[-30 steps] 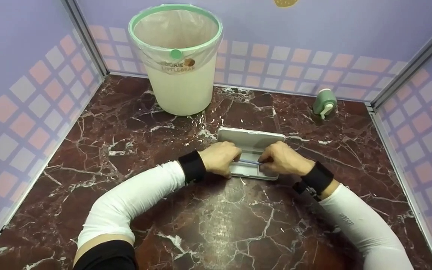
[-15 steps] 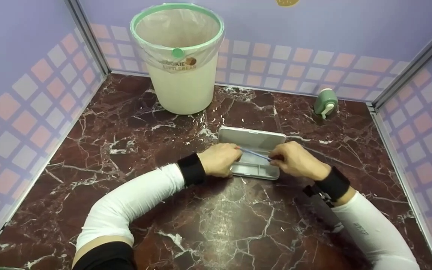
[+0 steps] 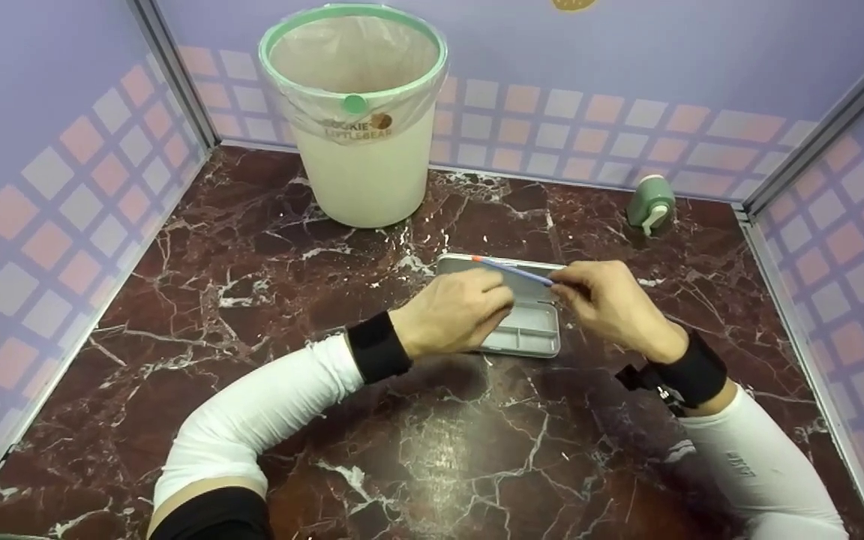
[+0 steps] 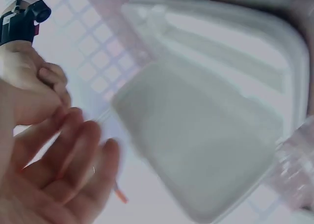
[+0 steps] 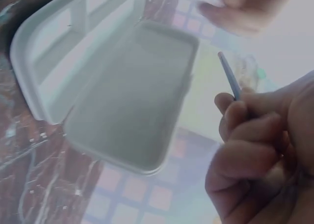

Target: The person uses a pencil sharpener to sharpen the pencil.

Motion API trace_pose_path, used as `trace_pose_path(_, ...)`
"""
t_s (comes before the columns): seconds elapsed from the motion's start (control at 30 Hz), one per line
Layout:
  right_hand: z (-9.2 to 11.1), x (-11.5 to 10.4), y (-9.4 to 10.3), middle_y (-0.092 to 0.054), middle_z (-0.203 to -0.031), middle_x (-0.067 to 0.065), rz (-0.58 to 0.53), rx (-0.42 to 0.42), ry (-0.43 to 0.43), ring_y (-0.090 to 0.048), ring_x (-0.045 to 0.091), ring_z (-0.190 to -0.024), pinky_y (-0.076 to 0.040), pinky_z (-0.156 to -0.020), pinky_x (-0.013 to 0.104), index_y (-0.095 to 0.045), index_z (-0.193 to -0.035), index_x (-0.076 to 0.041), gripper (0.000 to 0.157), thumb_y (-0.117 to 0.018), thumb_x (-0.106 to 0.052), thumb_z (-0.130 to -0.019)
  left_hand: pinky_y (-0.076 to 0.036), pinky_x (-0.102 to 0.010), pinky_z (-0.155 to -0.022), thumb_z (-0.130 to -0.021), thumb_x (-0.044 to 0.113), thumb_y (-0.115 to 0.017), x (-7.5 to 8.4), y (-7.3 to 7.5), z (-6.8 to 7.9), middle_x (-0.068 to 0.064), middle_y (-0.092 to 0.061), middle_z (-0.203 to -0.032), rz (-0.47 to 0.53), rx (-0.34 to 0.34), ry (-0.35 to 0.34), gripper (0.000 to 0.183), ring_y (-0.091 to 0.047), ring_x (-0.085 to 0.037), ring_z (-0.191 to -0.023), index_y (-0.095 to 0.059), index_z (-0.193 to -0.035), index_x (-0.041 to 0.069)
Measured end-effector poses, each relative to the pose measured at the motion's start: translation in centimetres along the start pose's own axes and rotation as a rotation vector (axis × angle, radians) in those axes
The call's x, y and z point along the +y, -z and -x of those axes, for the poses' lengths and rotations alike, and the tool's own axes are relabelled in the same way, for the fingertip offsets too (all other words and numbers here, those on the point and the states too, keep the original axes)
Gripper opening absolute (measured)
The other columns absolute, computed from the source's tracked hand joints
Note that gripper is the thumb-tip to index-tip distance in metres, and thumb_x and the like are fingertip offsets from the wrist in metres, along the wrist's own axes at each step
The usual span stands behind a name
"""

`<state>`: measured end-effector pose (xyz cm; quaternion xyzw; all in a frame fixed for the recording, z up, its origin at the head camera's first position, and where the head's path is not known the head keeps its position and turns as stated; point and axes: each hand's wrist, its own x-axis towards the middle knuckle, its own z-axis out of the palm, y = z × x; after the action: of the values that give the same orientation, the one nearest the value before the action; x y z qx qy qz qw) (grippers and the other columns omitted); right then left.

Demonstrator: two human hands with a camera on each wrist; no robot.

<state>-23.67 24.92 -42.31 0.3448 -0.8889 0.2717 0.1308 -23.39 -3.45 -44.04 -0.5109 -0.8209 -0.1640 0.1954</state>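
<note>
One blue stick (image 3: 516, 272), orange-tipped, raised beside the lid (image 4: 196, 140) of one open, pale case (image 3: 541, 321) on the bench (image 3: 372, 450). Two hands: right (image 3: 616, 304) pinches the stick's end; left (image 3: 451, 311), fingers relaxed, holds nothing. I advise a firm, light pinch, tip clear of the lid.

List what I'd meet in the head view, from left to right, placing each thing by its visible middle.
Lined bin → left hand → blue stick with an orange end → right hand → small green object.
</note>
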Motion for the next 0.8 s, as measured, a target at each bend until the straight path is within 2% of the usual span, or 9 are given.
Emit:
trace_pose_path(0.1, -0.5, -0.5, 0.1, -0.081, -0.087, 0.009, 0.020, 0.015, 0.021, -0.063, 0.011, -0.067, -0.051, -0.062, 0.025, -0.084, -0.108, -0.001, 0.011, -0.078, 0.001, -0.100, -0.063, -0.028, -0.077, -0.107, 0.014, -0.068, 0.0, 0.4, -1.3, -0.005, -0.076, -0.097, -0.096, 0.180, -0.067, 0.010, -0.071, -0.018, -0.084, -0.076, -0.105, 0.007)
trace_pose_path(0.17, -0.9, -0.8, 0.0, -0.080, -0.086, 0.010, 0.032, 0.018, 0.038, -0.064, 0.013, -0.067, -0.053, -0.062, 0.029, -0.084, -0.107, 0.000, 0.010, -0.078, 0.001, -0.099, -0.064, -0.029, -0.081, -0.107, 0.015, -0.069, -0.2, 0.5, -2.0, -0.006, -0.079, -0.103, -0.164, 0.243, -0.067, 0.011, -0.073, -0.020, -0.092, -0.077, -0.108, 0.007)
trace_pose_path(0.2, -1.1, -0.9, 0.0, -0.079, -0.085, 0.010, 0.034, 0.018, 0.048, -0.063, 0.013, -0.067, -0.053, -0.062, 0.030, -0.084, -0.107, 0.000, 0.010, -0.078, 0.001, -0.099, -0.064, -0.030, -0.082, -0.108, 0.017, -0.068, -0.4, 0.5, -2.4, -0.007, -0.079, -0.106, -0.198, 0.254, -0.056, 0.013, -0.073, -0.021, -0.095, -0.077, -0.110, 0.008)
trace_pose_path(0.33, -2.3, -1.7, 0.1, -0.075, -0.082, 0.010, 0.030, 0.016, 0.099, -0.062, 0.015, -0.067, -0.052, -0.062, 0.032, -0.084, -0.109, 0.000, 0.010, -0.078, -0.002, -0.101, -0.063, -0.034, -0.082, -0.111, 0.023, -0.062, -1.4, 0.3, -3.1, -0.006, -0.079, -0.115, -0.277, 0.213, 0.008, 0.019, -0.072, -0.023, -0.103, -0.075, -0.115, 0.010)
trace_pose_path(0.5, -3.7, -2.1, 0.6, -0.074, -0.083, 0.011, 0.034, 0.028, 0.125, -0.061, 0.017, -0.068, -0.053, -0.064, 0.033, -0.084, -0.110, 0.001, 0.012, -0.076, -0.002, -0.101, -0.061, -0.032, -0.074, -0.114, 0.023, -0.056, -2.6, 0.0, -3.1, -0.006, -0.078, -0.106, -0.259, 0.129, 0.041, 0.024, -0.072, -0.022, -0.090, -0.074, -0.119, 0.009)
trace_pose_path(0.6, -4.2, -1.7, 0.9, -0.075, -0.085, 0.012, 0.044, 0.033, 0.122, -0.062, 0.018, -0.068, -0.053, -0.063, 0.034, -0.084, -0.111, 0.001, 0.013, -0.076, 0.000, -0.100, -0.061, -0.031, -0.068, -0.115, 0.022, -0.055, -3.4, 0.0, -3.1, -0.006, -0.076, -0.096, -0.242, 0.103, 0.054, 0.023, -0.070, -0.020, -0.079, -0.073, -0.114, 0.008)
trace_pose_path(0.8, -4.7, -0.3, 0.6, -0.080, -0.091, 0.014, 0.043, 0.029, 0.116, -0.062, 0.019, -0.068, -0.050, -0.063, 0.034, -0.084, -0.111, 0.000, 0.013, -0.076, -0.003, -0.101, -0.056, -0.031, -0.053, -0.118, 0.025, -0.053, -5.0, -0.2, -2.8, -0.004, -0.064, -0.080, -0.202, 0.075, 0.072, 0.027, -0.048, -0.011, -0.061, -0.064, -0.098, 0.008)
